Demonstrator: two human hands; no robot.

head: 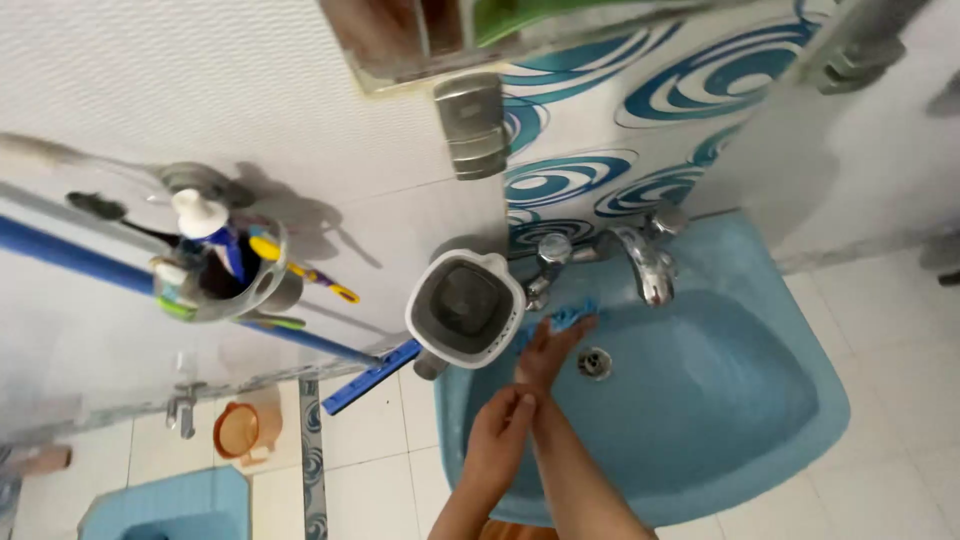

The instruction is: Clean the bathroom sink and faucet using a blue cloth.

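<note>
- right hand [552, 345] reaches up the back slope of the light-blue ceramic washbasin [760, 400], fingers stretched out and lying close together, tips pressed onto a small blue cloth scrap [570, 316]. i read it as a flat press, not a pinch; nothing is enclosed in the hand.
- left hand [497, 440] is wrapped around the right forearm just below the wrist, fingers curled closed on the arm.
- the blue cloth scrap sits on the basin's rear slope, just under the chrome two-handled tap [640, 255] and up-left of the round metal drain [595, 362]. it is crumpled; i cannot tell a clear long axis. the right hand's long axis runs from lower left to upper right, fingertips toward the tap.
- a white plastic jug with a dark inside [465, 306] stands on the basin's left rim, just beside the right hand, mouth up toward the camera.
- left on the wall: a clear holder with toothbrushes and a tube [215, 265], with a long blue pole [60, 255] crossing behind it.
</note>
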